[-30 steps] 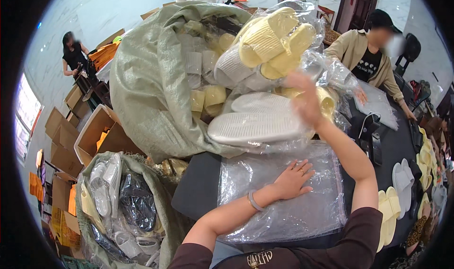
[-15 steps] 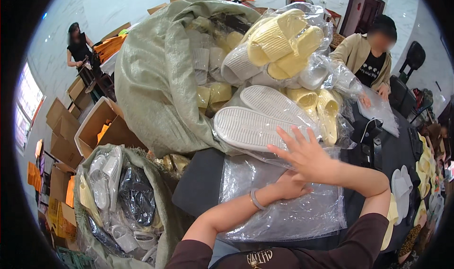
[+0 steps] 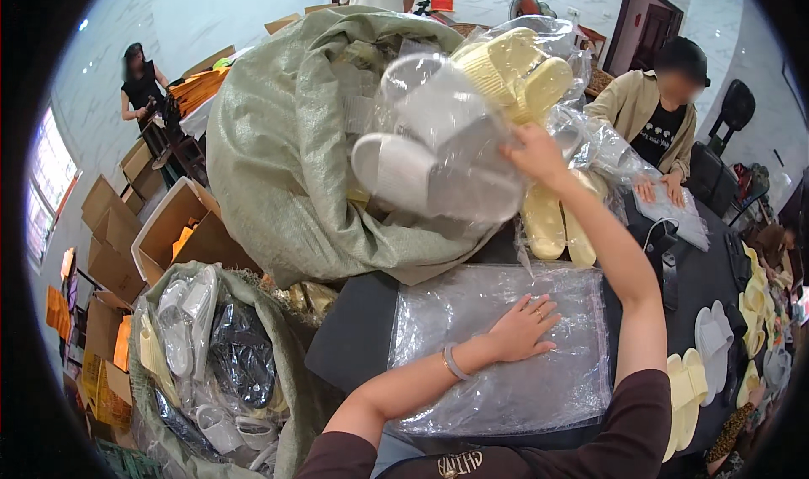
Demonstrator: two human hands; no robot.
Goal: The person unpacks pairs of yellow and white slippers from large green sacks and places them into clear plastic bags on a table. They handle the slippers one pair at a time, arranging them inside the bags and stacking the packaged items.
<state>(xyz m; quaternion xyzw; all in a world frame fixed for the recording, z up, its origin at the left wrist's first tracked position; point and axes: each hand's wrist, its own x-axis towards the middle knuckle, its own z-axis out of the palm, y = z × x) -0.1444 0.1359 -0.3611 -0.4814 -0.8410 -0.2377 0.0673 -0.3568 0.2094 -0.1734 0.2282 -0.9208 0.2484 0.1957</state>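
A clear bag with a pair of grey slippers [image 3: 400, 176] hangs in the air before the mouth of a large green woven sack [image 3: 270, 142]. My right hand [image 3: 536, 155] is closed on the bag's right edge; motion smears the slippers. My left hand [image 3: 521, 329] lies flat, fingers apart, on a stack of clear plastic bags [image 3: 472, 395] on the dark table. Bagged yellow slippers [image 3: 514, 70] rest behind my right hand, by the sack's mouth. Another yellow pair [image 3: 546, 222] lies under my right forearm, partly hidden by it.
A smaller open sack [image 3: 291, 369] of bagged slippers stands at the lower left, near cardboard boxes [image 3: 190, 235]. Loose yellow slippers [image 3: 687, 395] line the table's right side. Across the table a person [image 3: 666, 117] rests both hands on clear bags [image 3: 678, 214].
My right hand, earlier spread over the grey slippers, now grips their bag. They have moved up and left toward the sack, uncovering the bag stack. My left hand has flattened out.
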